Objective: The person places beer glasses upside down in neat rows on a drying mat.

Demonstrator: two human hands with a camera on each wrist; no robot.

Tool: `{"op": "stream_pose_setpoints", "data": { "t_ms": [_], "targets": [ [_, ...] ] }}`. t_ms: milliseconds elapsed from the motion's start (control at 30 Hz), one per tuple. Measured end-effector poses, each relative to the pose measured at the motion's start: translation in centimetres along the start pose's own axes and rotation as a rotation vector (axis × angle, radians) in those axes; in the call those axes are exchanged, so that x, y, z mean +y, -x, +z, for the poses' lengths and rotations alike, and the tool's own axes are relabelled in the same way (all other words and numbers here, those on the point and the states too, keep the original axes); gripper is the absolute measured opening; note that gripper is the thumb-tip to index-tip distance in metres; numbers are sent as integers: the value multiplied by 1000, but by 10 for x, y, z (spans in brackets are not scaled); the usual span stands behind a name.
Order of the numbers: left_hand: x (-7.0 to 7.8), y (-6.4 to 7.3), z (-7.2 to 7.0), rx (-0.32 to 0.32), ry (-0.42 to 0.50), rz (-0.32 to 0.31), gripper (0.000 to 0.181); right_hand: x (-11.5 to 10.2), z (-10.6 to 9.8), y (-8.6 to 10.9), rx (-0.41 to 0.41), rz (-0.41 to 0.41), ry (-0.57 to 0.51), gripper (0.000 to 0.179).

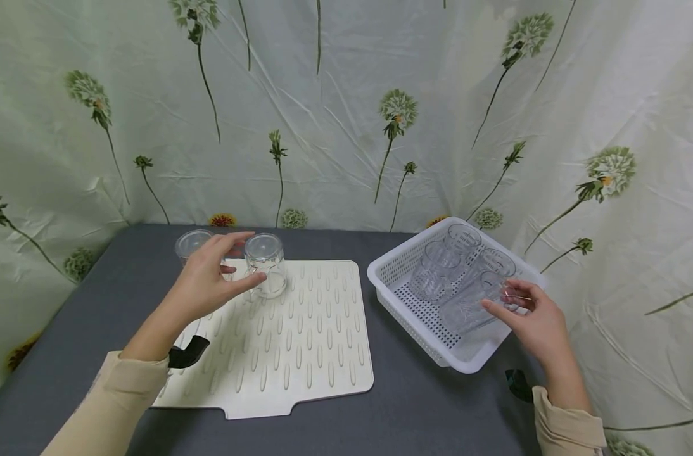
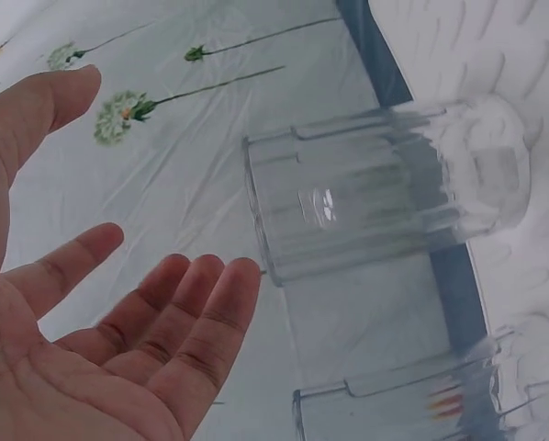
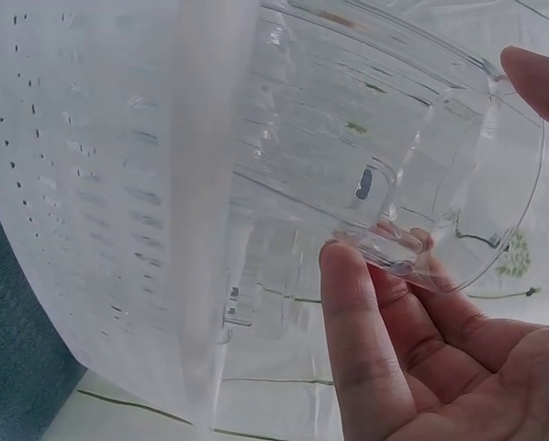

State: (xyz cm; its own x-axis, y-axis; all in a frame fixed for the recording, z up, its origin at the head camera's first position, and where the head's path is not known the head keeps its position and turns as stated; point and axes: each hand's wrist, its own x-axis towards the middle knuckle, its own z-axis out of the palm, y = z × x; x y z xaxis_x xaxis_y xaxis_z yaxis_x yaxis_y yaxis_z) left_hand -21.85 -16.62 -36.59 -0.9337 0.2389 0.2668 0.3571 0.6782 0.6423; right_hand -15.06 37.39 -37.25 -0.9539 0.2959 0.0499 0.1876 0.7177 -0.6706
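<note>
My left hand (image 1: 206, 278), fingers spread and thumb apart, is beside an upside-down clear glass (image 1: 268, 272) on the white ribbed drying mat (image 1: 324, 373). In the left wrist view a gap shows between the fingertips (image 2: 242, 285) and that glass (image 2: 348, 197). Behind the hand, at the mat's far left, stands a second upside-down glass (image 1: 191, 240), partly hidden. My right hand (image 1: 537, 320) holds a clear glass (image 1: 466, 310) near its mouth, thumb on one side and fingers on the other. This glass lies tilted in the white basket (image 1: 415, 330).
Several more clear glasses (image 1: 429, 278) lie in the perforated basket, to the right of the mat. A dark grey cloth (image 1: 403, 405) covers the table. Behind it hangs a pale curtain (image 1: 335, 139) printed with dandelions.
</note>
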Motion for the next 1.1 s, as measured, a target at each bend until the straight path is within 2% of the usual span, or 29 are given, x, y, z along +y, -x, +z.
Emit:
{"op": "stream_pose_setpoints", "data": {
  "t_ms": [233, 633, 933, 1100],
  "targets": [
    [1, 5, 9, 30, 49, 41, 75, 0, -1, 2, 14, -12, -33, 76],
    [5, 12, 26, 40, 80, 82, 75, 3, -3, 5, 23, -24, -87, 72],
    [5, 17, 37, 37, 120, 106, 76, -1, -4, 8, 26, -39, -203, 65],
    [7, 19, 42, 44, 127, 129, 75, -3, -5, 11, 21, -56, -287, 52]
  ]
}}
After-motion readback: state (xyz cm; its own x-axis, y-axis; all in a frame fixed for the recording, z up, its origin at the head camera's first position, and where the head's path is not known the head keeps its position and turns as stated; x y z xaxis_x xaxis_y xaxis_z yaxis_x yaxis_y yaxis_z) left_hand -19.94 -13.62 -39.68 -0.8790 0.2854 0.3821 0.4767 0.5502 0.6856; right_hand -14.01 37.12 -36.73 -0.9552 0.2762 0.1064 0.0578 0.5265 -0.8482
